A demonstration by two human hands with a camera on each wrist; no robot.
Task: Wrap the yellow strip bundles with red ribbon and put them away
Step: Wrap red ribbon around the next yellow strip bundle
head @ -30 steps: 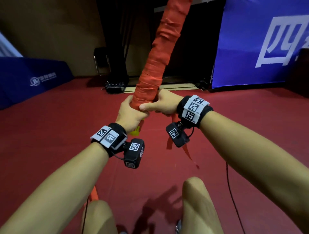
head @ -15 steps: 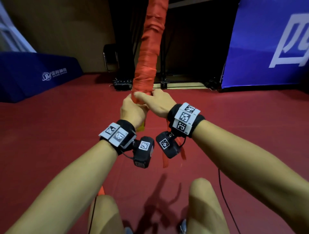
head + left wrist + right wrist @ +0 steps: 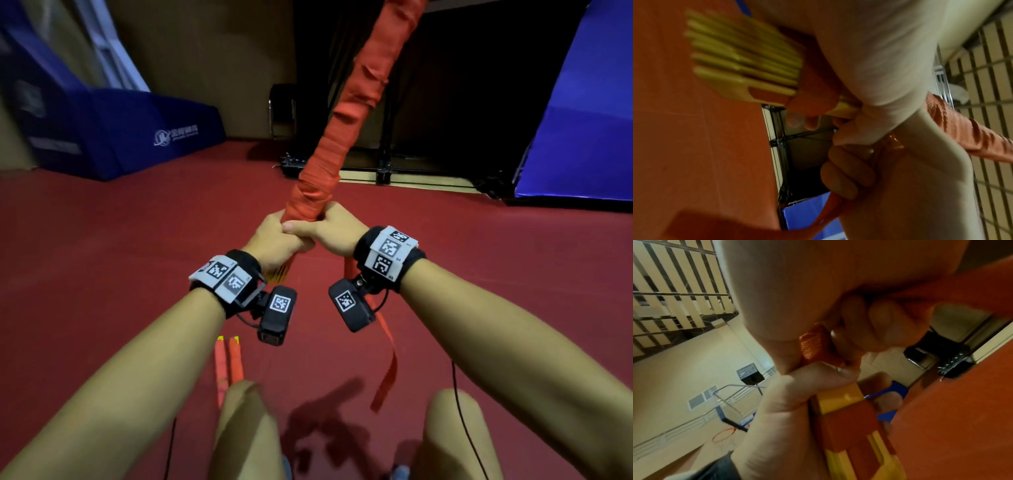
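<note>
Low at left-centre, two red-wrapped yellow strip bundles (image 3: 227, 363) are lying finished on the dark red floor (image 3: 102, 257). At centre, the left hand (image 3: 274, 240) is clenching a long bundle of yellow plastic strips (image 3: 740, 65), nearly all sheathed in wrinkled red ribbon (image 3: 342, 120) and rising toward the upper right. The right hand (image 3: 330, 229) is pinching that ribbon beside it; tying off and stowing seem to be remaining.
</note>
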